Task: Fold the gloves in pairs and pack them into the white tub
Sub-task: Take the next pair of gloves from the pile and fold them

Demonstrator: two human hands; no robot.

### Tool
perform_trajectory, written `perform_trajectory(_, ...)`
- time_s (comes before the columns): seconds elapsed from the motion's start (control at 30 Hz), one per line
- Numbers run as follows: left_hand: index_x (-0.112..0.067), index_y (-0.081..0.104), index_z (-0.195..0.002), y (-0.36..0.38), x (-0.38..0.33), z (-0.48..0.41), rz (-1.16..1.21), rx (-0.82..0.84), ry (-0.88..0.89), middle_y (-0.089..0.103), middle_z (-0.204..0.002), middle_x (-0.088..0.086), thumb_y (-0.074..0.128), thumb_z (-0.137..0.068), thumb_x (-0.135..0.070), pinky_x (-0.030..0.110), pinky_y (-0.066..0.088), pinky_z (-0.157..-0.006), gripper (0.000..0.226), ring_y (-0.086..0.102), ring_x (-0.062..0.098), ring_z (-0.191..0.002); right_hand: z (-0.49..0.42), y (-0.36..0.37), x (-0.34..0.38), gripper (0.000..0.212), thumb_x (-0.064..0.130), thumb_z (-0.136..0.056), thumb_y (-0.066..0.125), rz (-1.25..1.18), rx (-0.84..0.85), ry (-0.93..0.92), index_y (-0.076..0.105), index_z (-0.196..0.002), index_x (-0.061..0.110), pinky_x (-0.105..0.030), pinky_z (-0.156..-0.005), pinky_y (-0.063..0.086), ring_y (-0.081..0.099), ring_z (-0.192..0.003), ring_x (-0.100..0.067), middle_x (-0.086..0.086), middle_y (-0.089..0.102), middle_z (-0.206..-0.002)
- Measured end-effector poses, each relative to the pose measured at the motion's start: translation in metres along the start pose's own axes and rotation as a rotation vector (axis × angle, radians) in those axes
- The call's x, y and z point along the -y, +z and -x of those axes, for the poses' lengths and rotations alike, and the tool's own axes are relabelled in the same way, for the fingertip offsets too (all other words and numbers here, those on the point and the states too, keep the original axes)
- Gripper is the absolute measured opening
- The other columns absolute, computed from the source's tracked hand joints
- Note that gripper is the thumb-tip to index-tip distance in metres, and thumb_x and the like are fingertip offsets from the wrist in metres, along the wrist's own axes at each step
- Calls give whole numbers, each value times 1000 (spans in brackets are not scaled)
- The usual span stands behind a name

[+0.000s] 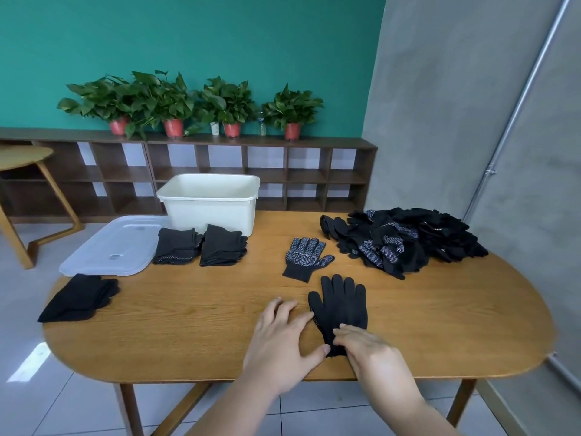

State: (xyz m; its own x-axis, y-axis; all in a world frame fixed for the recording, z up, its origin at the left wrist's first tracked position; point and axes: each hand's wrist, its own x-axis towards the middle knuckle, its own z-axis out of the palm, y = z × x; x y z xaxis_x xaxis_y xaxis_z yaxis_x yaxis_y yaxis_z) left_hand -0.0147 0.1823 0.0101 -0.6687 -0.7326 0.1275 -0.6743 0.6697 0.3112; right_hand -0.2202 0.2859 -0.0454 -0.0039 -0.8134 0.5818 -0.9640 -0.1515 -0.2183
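On the oval wood table (188,325), near edge, centre-right: plain black glove (341,306) lies flat, fingers pointing away, cuff toward the person. Left grip (283,338) is spread wide and flat on the wood, holding nothing, w/ forefinger tip touching the glove's thumb side and thumb tip at the cuff. Right grip (371,350) has fingers bent down onto the cuff, pinching it; its thumb is hidden.

Just beyond, apart from it, a dotted glove (305,258) lies palm-up. Far right: big loose heap of gloves (405,240), reaching close to the table's right rim. White tub (209,202) sits at the far edge, centre-left, open-topped; inside can't be seen. Two folded stacks (177,247) (221,247) sit side by side right in front of it. Clear lid (110,247) lies left of them, its corner past the table's edge. Another folded stack (78,298) lies at the left rim, one end hanging over.

Bare wood runs from front-left to centre, also front-right.

Room: grey tiled floor (47,404), teal wall (188,42), dark cubby shelf (283,171) w/ potted plants (232,105) on top, grey wall (440,121) w/ a metal pipe (518,105) at right, small side table (22,155) at left.
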Motion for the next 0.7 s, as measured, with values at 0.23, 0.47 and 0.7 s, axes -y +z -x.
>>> perform_trajectory(0.23,-42,29,-160,-1,0,0,9,-27,9,19,-167,-16,37,-88,-86,43,15,-130,85,-4,14,-159,-7,-23,21,51,1,-77,89,-51,-18,28,77,-120,23,-19,-96,55,67,-118,-1,12,76,-118)
perform_trajectory(0.47,-43,45,-151,-2,1,9,10,-80,274,34,-155,-25,35,-103,-61,36,24,-124,52,12,4,-153,-29,-45,27,32,35,-108,53,-92,13,128,69,-135,27,-17,-108,45,56,-131,2,17,65,-138)
perform_trajectory(0.7,-46,54,-145,-1,2,10,5,-44,292,36,-155,-26,34,-102,-71,36,20,-125,54,13,5,-153,-77,-36,1,50,46,-109,44,139,281,453,48,-155,26,-31,-118,38,36,-150,-17,3,39,-164)
